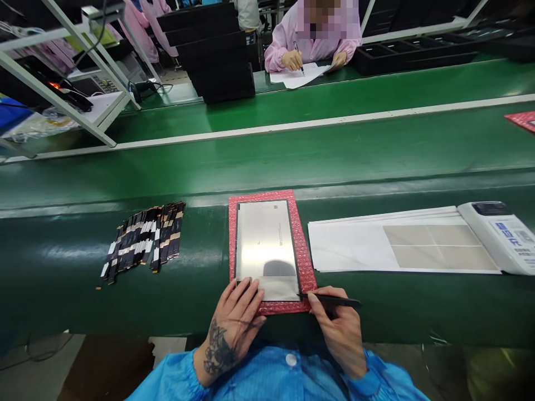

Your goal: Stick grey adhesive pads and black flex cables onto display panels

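Observation:
A flat, silvery display panel [261,239] with a dark rim lies on a pink bubble-wrap sheet [304,256] in front of me. A paler strip [278,288] crosses the panel's near end. My left hand [236,317] rests with fingers stretched out over the panel's near left corner. Black tweezers [334,301] are pinched in my right hand [338,323], their tip at the panel's near right corner. Whether the tip grips anything is too small to tell.
Several dark flex cables [144,239] lie in a row at the left. White sheets [351,245] with grey rectangles sit at the right, beside a white device [501,236]. Across the green bench [200,167], a person in pink [288,44] writes on paper. Black trays [221,61] are stacked there.

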Action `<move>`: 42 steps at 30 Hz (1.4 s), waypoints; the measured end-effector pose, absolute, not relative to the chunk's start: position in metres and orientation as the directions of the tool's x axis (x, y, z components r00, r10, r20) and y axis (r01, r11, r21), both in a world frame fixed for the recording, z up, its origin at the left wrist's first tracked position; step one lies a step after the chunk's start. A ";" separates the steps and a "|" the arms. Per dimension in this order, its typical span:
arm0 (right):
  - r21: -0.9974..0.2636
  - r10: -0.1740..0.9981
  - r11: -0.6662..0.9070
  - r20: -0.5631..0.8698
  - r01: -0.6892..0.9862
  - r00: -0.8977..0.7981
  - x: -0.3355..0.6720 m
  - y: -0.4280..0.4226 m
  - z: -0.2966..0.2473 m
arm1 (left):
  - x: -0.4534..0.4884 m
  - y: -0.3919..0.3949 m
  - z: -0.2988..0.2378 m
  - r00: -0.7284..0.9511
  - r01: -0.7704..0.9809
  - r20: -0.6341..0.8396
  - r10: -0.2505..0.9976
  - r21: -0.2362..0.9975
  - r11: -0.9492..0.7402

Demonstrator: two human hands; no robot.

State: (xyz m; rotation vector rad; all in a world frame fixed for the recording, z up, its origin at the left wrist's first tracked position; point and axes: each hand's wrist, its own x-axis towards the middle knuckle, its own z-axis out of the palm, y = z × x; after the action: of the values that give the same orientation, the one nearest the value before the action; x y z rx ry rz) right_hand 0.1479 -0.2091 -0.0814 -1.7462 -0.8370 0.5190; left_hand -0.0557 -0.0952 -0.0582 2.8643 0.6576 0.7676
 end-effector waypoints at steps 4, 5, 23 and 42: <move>-0.935 0.750 -0.156 0.097 0.317 0.655 0.147 -0.208 -0.082 | -0.045 -0.094 -0.065 0.875 0.385 0.308 0.374 0.029 -0.923; -0.934 0.750 -0.155 0.100 0.321 0.654 0.147 -0.207 -0.082 | -0.045 -0.094 -0.066 0.879 0.385 0.302 0.370 0.010 -0.923; -0.961 0.722 -0.236 -0.074 0.144 0.688 0.147 -0.207 -0.076 | 0.001 -0.106 -0.063 0.908 0.359 0.256 0.332 -0.067 -0.931; -0.992 0.581 -0.129 -0.073 0.003 0.810 0.152 -0.206 -0.066 | 0.009 -0.119 -0.064 0.927 0.295 0.216 0.306 0.082 -0.952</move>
State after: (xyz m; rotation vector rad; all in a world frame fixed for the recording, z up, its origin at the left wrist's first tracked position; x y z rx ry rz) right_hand 0.1518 -0.2055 -0.0662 -1.6395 -0.4684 0.5280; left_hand 0.0093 -0.1191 -0.0638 3.0366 0.4733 0.3529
